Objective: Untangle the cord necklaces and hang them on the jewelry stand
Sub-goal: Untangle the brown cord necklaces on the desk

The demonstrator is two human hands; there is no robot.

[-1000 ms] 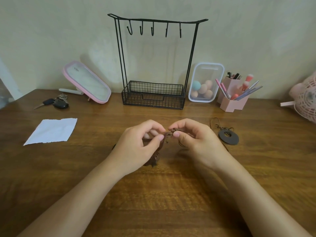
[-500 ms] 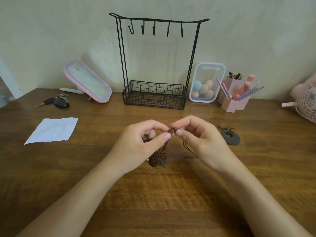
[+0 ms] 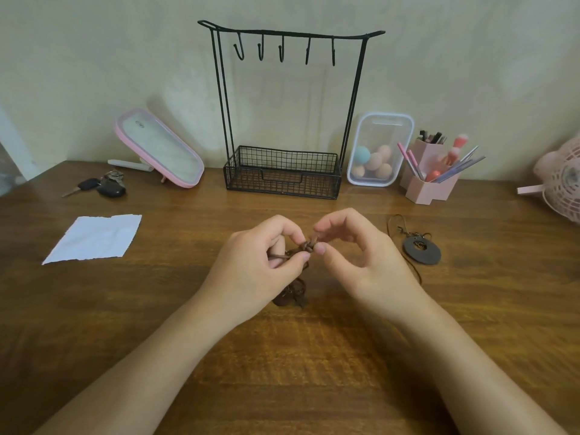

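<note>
While both hands work the knot [image 3: 309,246], grip reads like this: left hand [image 3: 260,268] pinches the brown cord [image 3: 279,256] between thumb and forefinger right at the knot, other fingers curled. Right hand [image 3: 361,265] pinches the knot's far side thumb-to-forefinger, remaining fingers fanned loose.

Change over the last second: pinch points have crept together onto the knot. The brown pendant [image 3: 290,296] has come up off its side and now dangles at 6 o'clock below the fingertips, touching or just above the table [image 3: 125,309]; can't tell which. I read that as still mid-untangle, knot not visibly loosened.

Counts: two pendants. Brown one in hand; dark disc pendant [image 3: 422,253] lying at 3 o'clock, near the right hand. Whether its cord runs into the knot, I can't tell. One jewelry stand [image 3: 282,175] at 12 o'clock, five hooks [image 3: 260,51], zero loaded.
</note>
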